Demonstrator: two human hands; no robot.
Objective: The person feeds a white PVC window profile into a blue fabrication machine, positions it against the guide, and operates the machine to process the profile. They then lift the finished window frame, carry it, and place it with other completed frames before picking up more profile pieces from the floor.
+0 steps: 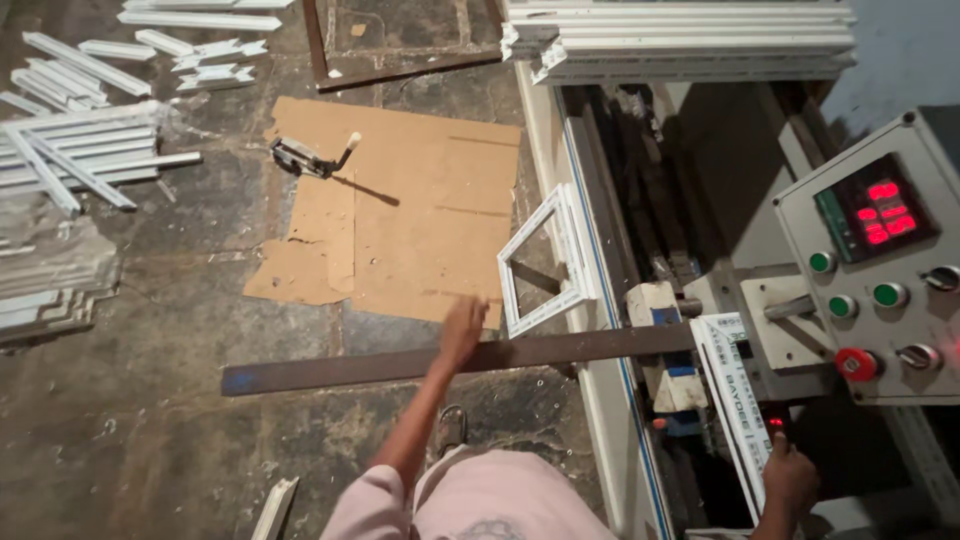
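One welded white window frame leaned finished against the machine; the left hand reached toward it, grip loose and empty. The right hand gripped a white profile strip, not yet joined.

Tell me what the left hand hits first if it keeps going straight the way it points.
Probably the small white frame leaning on the machine: the left hand, above the dark bar, points up-right toward the frame's lower corner. Depth is unclear; it could pass over onto the cardboard.

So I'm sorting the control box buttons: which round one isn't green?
The red button at the lower left of the grey control box. The three others above it are green; this one sits lowest, beside a silver knob.
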